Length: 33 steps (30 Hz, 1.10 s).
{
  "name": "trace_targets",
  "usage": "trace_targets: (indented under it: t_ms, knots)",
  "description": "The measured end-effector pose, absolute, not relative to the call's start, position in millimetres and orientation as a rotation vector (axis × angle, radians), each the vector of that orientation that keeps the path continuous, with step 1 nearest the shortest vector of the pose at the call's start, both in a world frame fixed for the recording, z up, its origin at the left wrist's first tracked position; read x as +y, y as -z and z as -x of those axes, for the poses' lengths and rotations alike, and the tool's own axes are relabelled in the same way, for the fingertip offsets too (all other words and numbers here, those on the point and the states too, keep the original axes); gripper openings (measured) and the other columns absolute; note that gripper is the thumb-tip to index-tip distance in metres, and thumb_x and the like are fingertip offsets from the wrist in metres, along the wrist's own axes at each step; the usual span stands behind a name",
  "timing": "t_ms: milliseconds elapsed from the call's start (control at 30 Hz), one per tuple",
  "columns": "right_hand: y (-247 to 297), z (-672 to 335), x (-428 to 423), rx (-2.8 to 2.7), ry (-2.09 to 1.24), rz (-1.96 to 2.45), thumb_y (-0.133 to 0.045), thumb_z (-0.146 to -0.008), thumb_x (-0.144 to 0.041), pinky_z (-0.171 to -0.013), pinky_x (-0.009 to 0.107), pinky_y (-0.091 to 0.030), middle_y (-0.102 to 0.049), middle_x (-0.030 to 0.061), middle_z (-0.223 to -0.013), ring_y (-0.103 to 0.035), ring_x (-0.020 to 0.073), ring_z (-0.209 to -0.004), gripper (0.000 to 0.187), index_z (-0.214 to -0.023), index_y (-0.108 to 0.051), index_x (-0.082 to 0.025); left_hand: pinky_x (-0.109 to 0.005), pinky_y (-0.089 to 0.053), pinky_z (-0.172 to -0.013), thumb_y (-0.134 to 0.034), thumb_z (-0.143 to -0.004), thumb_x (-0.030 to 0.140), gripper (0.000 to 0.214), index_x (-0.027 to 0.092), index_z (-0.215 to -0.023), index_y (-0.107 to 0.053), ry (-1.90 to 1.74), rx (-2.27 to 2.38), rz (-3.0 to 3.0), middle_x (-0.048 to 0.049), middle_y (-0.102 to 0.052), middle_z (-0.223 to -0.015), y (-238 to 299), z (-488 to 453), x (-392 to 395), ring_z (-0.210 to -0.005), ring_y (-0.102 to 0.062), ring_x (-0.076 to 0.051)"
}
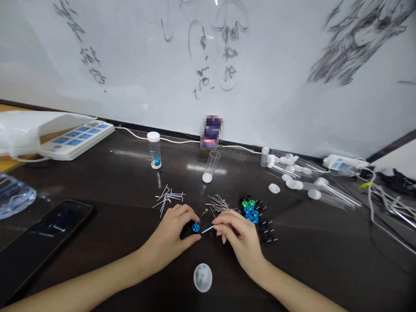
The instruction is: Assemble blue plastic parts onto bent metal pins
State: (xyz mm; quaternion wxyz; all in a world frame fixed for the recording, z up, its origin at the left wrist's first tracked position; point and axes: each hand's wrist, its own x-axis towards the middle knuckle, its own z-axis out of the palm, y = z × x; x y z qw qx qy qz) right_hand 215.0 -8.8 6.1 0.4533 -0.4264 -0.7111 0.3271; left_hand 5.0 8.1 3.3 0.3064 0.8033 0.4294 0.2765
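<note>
My left hand (pixel 173 229) is curled with thumb and fingers around a small blue round part (pixel 195 227), which has a dark middle and sits at the fingertips. A thin wire-like piece with a pale tip (pixel 204 212) rises beside it. In my right hand (pixel 238 232), the fingers pinch a thin silvery rod (pixel 207 229), its end pointing at the blue part without clear contact. Just beyond the right fingers lies a bunch of thin metal pins (pixel 219 203). L-shaped hex keys (pixel 167 197) are heaped beyond the left hand.
Blue, green and black small parts (pixel 251 212) lie right of my right hand. Nearer me stands a small translucent cup (pixel 203 277). Behind are a capped tube (pixel 154 149), an upright clear tube (pixel 212 167), several loose tubes (pixel 334 195), a phone (pixel 48 247) and a power strip (pixel 78 138).
</note>
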Motion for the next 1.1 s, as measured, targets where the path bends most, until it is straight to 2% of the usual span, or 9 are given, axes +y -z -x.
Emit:
trace_targets:
  t_ms: [133, 233, 367, 533, 667, 767, 867, 1100]
  knots:
    - [-8.2, -213.9, -8.9, -1.817, -0.777, 1.055, -0.060, -0.089, -0.013, -0.059, 0.026, -0.044, -0.059, 0.0012, -0.082, -0.055, 0.0131, -0.064, 0.013, -0.080, -0.064, -0.020, -0.039, -0.041, -0.087, -0.069, -0.080, 0.018, 0.024, 0.025, -0.101, -0.060, -0.752, 1.128, -2.115, -0.0015, -0.061, -0.102, -4.7, -4.2, 6.6, -0.097, -0.054, -0.023]
    - [-11.2, -213.0, -8.6, -1.853, -0.707, 1.058, -0.061, -0.089, -0.015, -0.068, 0.029, -0.044, -0.058, 0.0013, -0.079, -0.056, 0.0172, -0.075, 0.013, -0.077, -0.061, -0.020, -0.038, -0.041, -0.085, -0.067, -0.082, 0.018, 0.017, 0.024, -0.096, -0.060, -0.761, 1.127, -2.097, -0.0011, -0.061, -0.099, -5.8, -3.5, 6.7, -0.095, -0.054, -0.023]
    - [-12.6, -212.1, -8.5, -1.881, -0.667, 1.091, -0.059, -0.091, -0.020, -0.065, 0.030, -0.042, -0.053, 0.0009, -0.076, -0.052, 0.0170, -0.070, 0.012, -0.080, -0.061, -0.020, -0.038, -0.041, -0.083, -0.064, -0.084, 0.019, 0.007, 0.023, -0.089, -0.060, -0.757, 1.106, -2.119, -0.0003, -0.063, -0.092, -5.5, -3.2, 8.1, -0.091, -0.055, -0.022]
    - [-10.9, -212.4, -11.0, -1.934, -0.625, 1.064, -0.053, -0.094, -0.018, -0.064, 0.030, -0.042, -0.051, 0.0016, -0.077, -0.051, 0.0171, -0.069, 0.011, -0.085, -0.059, -0.020, -0.038, -0.042, -0.083, -0.066, -0.083, 0.018, 0.010, 0.023, -0.090, -0.060, -0.762, 1.108, -2.114, 0.0000, -0.063, -0.092, -5.2, -4.2, 8.7, -0.091, -0.055, -0.022]
    - [-11.0, -212.7, -12.6, -2.007, -0.594, 1.012, -0.048, -0.095, -0.014, -0.069, 0.032, -0.043, -0.054, 0.0039, -0.085, -0.053, 0.0185, -0.077, 0.013, -0.091, -0.058, -0.020, -0.038, -0.043, -0.085, -0.068, -0.080, 0.015, 0.021, 0.024, -0.096, -0.058, -0.814, 1.101, -2.074, -0.0004, -0.061, -0.097, -7.3, -4.9, 6.0, -0.095, -0.055, -0.022]
    - [-11.1, -212.9, -13.7, -2.057, -0.581, 0.986, -0.046, -0.096, -0.012, -0.075, 0.033, -0.044, -0.054, 0.0049, -0.090, -0.054, 0.0193, -0.084, 0.015, -0.096, -0.058, -0.021, -0.037, -0.043, -0.088, -0.066, -0.083, 0.019, 0.017, 0.024, -0.097, -0.058, -0.881, 1.079, -2.042, -0.0009, -0.060, -0.099, -7.7, -3.6, 4.0, -0.097, -0.055, -0.021]
    - [-11.2, -213.1, -15.9, -2.078, -0.555, 0.984, -0.046, -0.096, -0.011, -0.074, 0.033, -0.044, -0.053, 0.0052, -0.091, -0.054, 0.0194, -0.083, 0.016, -0.098, -0.057, -0.021, -0.036, -0.043, -0.089, -0.065, -0.085, 0.021, 0.013, 0.024, -0.097, -0.059, -0.906, 1.058, -2.047, -0.0013, -0.060, -0.100, -6.6, -1.7, 3.7, -0.098, -0.055, -0.021]
    - [-11.4, -213.1, -17.2, -2.001, -0.454, 1.058, -0.039, -0.097, -0.011, -0.072, 0.034, -0.043, -0.049, 0.0048, -0.087, -0.050, 0.0204, -0.082, 0.016, -0.091, -0.051, -0.021, -0.035, -0.043, -0.086, -0.059, -0.090, 0.019, 0.005, 0.024, -0.091, -0.062, -0.898, 1.057, -2.048, -0.0009, -0.062, -0.093, -8.7, -1.3, 4.8, -0.093, -0.056, -0.020]
